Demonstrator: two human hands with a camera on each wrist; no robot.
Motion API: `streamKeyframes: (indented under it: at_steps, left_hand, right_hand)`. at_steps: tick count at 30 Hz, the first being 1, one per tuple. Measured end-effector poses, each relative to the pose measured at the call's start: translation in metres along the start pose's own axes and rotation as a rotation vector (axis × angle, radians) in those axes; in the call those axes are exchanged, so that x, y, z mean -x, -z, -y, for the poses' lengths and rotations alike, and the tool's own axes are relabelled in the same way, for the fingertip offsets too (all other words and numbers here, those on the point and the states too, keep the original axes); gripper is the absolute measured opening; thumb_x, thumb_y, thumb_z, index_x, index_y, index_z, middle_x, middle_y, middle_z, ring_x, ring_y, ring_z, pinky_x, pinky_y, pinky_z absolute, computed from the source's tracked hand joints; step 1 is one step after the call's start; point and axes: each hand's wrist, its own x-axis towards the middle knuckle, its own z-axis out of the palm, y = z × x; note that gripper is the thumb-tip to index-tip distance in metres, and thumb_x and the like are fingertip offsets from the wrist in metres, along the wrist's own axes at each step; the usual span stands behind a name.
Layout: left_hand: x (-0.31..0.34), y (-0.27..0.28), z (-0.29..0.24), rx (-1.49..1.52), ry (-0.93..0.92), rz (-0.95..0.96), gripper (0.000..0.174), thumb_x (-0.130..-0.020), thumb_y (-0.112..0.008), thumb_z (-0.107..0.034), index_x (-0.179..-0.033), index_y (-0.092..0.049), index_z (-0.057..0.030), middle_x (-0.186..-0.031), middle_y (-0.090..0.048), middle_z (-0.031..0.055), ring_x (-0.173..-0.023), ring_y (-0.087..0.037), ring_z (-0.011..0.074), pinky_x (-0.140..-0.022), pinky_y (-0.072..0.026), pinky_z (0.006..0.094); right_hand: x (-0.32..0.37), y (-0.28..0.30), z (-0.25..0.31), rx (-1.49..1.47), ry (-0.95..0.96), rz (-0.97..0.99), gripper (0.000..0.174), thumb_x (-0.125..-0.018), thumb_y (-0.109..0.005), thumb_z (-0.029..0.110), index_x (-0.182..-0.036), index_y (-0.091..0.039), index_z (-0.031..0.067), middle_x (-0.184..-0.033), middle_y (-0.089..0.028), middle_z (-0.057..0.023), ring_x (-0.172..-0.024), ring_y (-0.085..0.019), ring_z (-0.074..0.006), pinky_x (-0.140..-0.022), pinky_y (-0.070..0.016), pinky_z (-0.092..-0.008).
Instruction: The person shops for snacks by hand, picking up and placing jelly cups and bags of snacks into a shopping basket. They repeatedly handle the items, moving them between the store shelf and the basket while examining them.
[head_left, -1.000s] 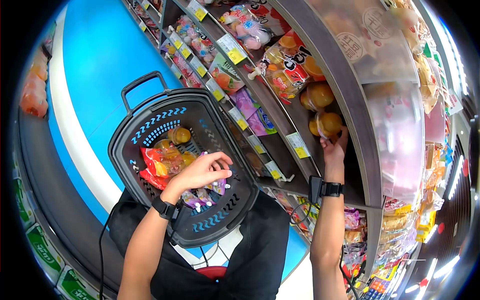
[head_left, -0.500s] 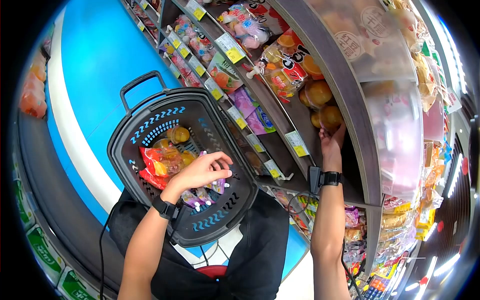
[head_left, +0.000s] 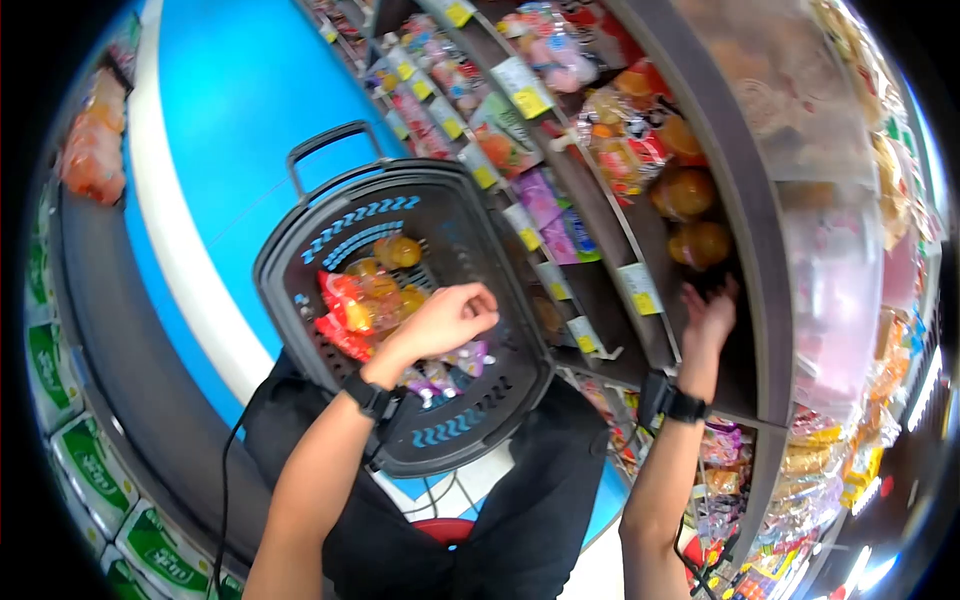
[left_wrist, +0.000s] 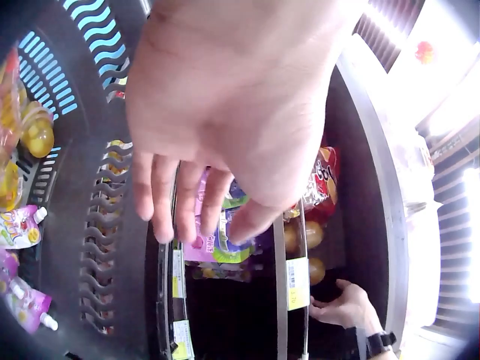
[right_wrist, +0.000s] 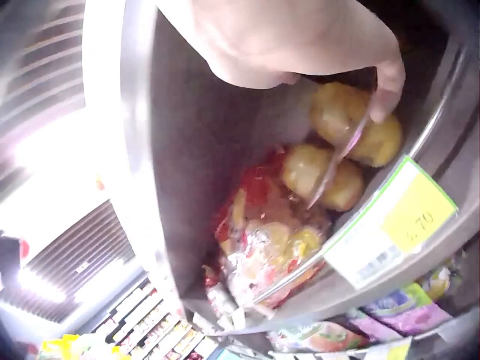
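Note:
My right hand (head_left: 710, 315) is inside the shelf bay, just below two amber, dome-shaped jelly cups (head_left: 698, 245). Its fingers are loosely bent and spread, with nothing between them. In the right wrist view a fingertip (right_wrist: 384, 105) overlaps the edge of the nearer jelly cup (right_wrist: 356, 124). Over the black basket (head_left: 275, 285), my left hand (head_left: 450, 320) hangs with relaxed fingers and holds nothing. Inside the basket lie another amber jelly cup (head_left: 398, 250), a red bag of jellies (head_left: 345, 315) and several purple spouted pouches (left_wrist: 22, 229).
A clear and red bag of jellies (head_left: 615, 140) lies behind the cups on the shelf. Price tags (head_left: 640, 288) line the shelf's front edge. Purple packets (head_left: 560, 225) sit one tier lower. Clear plastic bins (head_left: 830, 290) stand to the right of the bay.
My right hand has drawn back from the nearer jelly cup and its fingers have spread. My left hand stays over the basket. The head view has shifted, moving the scene to the right.

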Motion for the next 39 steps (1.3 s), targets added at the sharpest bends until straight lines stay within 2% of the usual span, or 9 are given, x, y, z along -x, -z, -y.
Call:
streamKeyframes:
  at_steps: [1, 2, 4, 7, 11, 16, 18, 22, 39]
  left_hand:
    - [-0.002, 0.002, 0.005, -0.005, 0.044, -0.096, 0.021, -0.089, -0.061, -0.019, -0.099, -0.061, 0.0004, -0.084, -0.065, 0.0040, -0.076, -0.060, 0.0124, -0.072, -0.0485, 0.0280]
    - [-0.003, 0.003, 0.012, -0.012, 0.088, -0.187, 0.018, -0.090, -0.059, -0.016, -0.097, -0.062, 0.0004, -0.083, -0.064, 0.0039, -0.074, -0.059, 0.0119, -0.071, -0.0481, 0.0274]
    - [-0.004, 0.010, 0.014, 0.369, 0.222, -0.265, 0.014, -0.090, -0.055, -0.012, -0.093, -0.061, -0.0004, -0.082, -0.063, 0.0036, -0.071, -0.057, 0.0101, -0.067, -0.0464, 0.0257]
    - [0.006, 0.027, -0.008, 0.478, 0.227, -0.382, 0.014, -0.093, -0.052, -0.014, -0.094, -0.061, -0.0033, -0.086, -0.063, 0.0029, -0.075, -0.057, 0.0087, -0.066, -0.0447, 0.0236]
    - [0.012, 0.040, -0.012, 0.532, 0.199, -0.456, 0.013, -0.093, -0.052, -0.016, -0.095, -0.060, -0.0054, -0.088, -0.064, 0.0025, -0.075, -0.058, 0.0085, -0.068, -0.0444, 0.0228]
    - [0.022, 0.058, -0.023, 0.562, 0.199, -0.484, 0.012, -0.093, -0.053, -0.015, -0.094, -0.060, -0.0057, -0.087, -0.064, 0.0025, -0.075, -0.058, 0.0082, -0.067, -0.0445, 0.0229]
    - [0.025, 0.067, -0.023, 0.575, 0.194, -0.504, 0.012, -0.093, -0.053, -0.014, -0.093, -0.060, -0.0051, -0.087, -0.063, 0.0032, -0.075, -0.058, 0.0086, -0.068, -0.0444, 0.0229]
    - [0.025, 0.077, -0.017, 0.583, 0.158, -0.522, 0.011, -0.092, -0.052, -0.012, -0.093, -0.060, -0.0040, -0.087, -0.063, 0.0040, -0.075, -0.058, 0.0090, -0.068, -0.0441, 0.0229]
    - [0.021, 0.072, -0.018, 0.597, 0.190, -0.543, 0.005, -0.087, -0.056, -0.003, -0.091, -0.058, 0.0003, -0.083, -0.060, 0.0027, -0.073, -0.057, 0.0076, -0.069, -0.0461, 0.0217]
  right_hand:
    - [0.041, -0.011, 0.011, 0.024, 0.143, -0.037, 0.044, -0.095, -0.047, 0.023, -0.135, -0.044, 0.0044, -0.136, -0.043, -0.0193, -0.079, -0.064, -0.0222, -0.064, -0.0499, -0.0288]
    - [0.067, -0.020, 0.011, 0.064, 0.288, -0.058, 0.035, -0.094, -0.052, 0.022, -0.124, -0.051, 0.0036, -0.117, -0.057, -0.0145, -0.077, -0.060, -0.0164, -0.066, -0.0469, -0.0255]
    - [0.127, -0.033, -0.010, 0.083, 0.547, 0.205, 0.021, -0.092, -0.056, 0.017, -0.108, -0.058, 0.0037, -0.098, -0.063, -0.0082, -0.072, -0.056, -0.0119, -0.064, -0.0455, -0.0239]
    - [0.200, -0.078, -0.047, 0.366, 0.440, 0.717, 0.007, -0.089, -0.061, 0.009, -0.089, -0.064, 0.0032, -0.082, -0.063, -0.0036, -0.069, -0.057, -0.0095, -0.063, -0.0463, -0.0242]
    - [0.207, -0.134, -0.164, 0.700, 0.257, 1.202, 0.020, -0.083, -0.060, 0.015, -0.096, -0.063, 0.0007, -0.085, -0.068, -0.0174, -0.082, -0.067, -0.0327, -0.072, -0.0516, -0.0384]
    - [0.188, -0.171, -0.320, 0.901, 0.248, 1.111, 0.041, -0.078, -0.069, 0.024, -0.111, -0.056, 0.0028, -0.104, -0.064, -0.0224, -0.101, -0.060, -0.0390, -0.086, -0.0478, -0.0457]
    - [0.189, -0.182, -0.341, 1.009, 0.237, 1.079, 0.072, -0.068, -0.080, 0.024, -0.128, -0.043, 0.0080, -0.131, -0.049, -0.0228, -0.118, -0.050, -0.0407, -0.093, -0.0447, -0.0484]
    - [0.191, -0.196, -0.381, 1.006, 0.407, 1.113, 0.095, -0.058, -0.088, 0.026, -0.137, -0.037, 0.0126, -0.144, -0.033, -0.0201, -0.130, -0.035, -0.0428, -0.103, -0.0361, -0.0510]
    - [0.223, -0.189, -0.395, 1.128, 0.425, 1.179, 0.090, -0.064, -0.082, 0.018, -0.140, -0.036, 0.0079, -0.146, -0.035, -0.0112, -0.123, -0.044, -0.0356, -0.098, -0.0428, -0.0459]
